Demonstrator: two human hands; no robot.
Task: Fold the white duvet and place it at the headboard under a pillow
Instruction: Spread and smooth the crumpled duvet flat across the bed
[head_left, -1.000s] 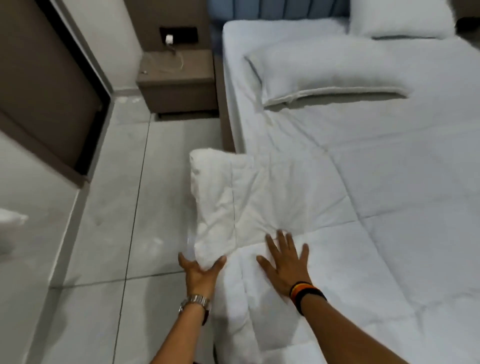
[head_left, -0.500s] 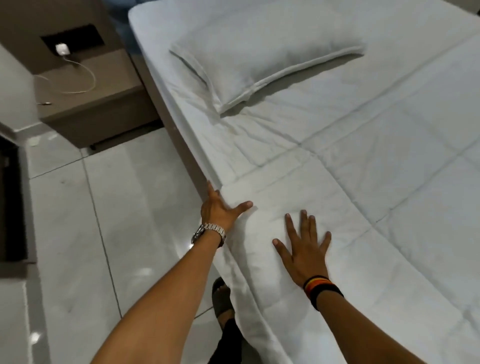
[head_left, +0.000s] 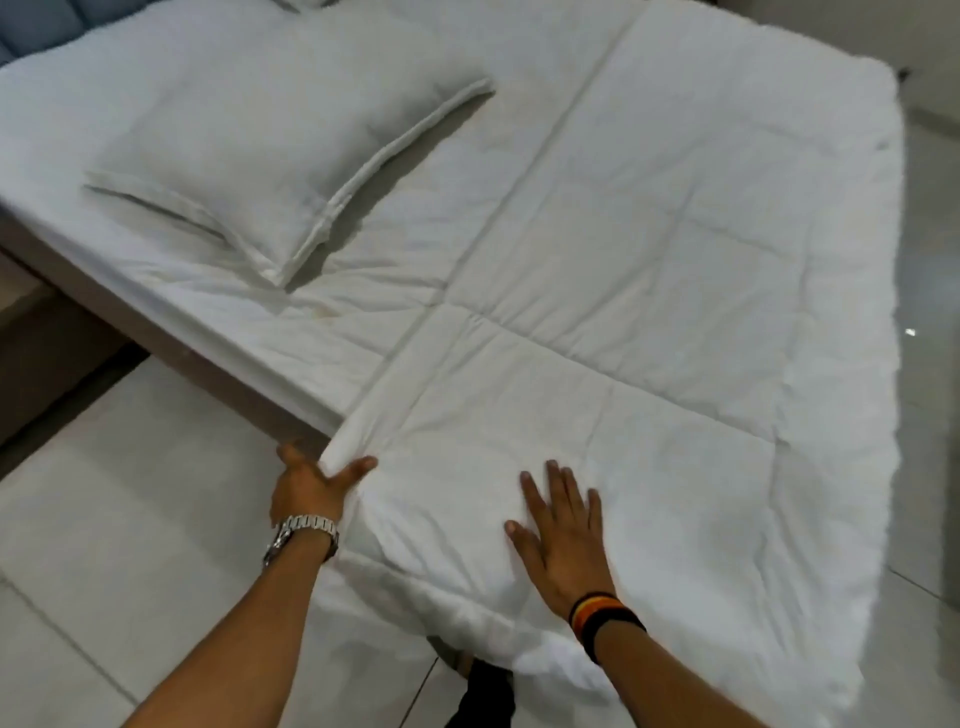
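Observation:
The white quilted duvet lies spread over the foot half of the bed, its near edge hanging over the side. My left hand grips the duvet's near left corner, thumb on top and fingers underneath. My right hand lies flat on the duvet with fingers spread, a little to the right of the left hand. A white pillow rests on the sheet at the upper left. A strip of the blue headboard shows in the top left corner.
The brown bed frame runs diagonally along the left side. Pale tiled floor lies below it and also at the right past the duvet's far edge. A dark shoe shows under the duvet's overhang.
The view has swung right and now takes in the whole duvet up to its far edge. My left hand has closed around the duvet's corner. My right hand stays flat on it.

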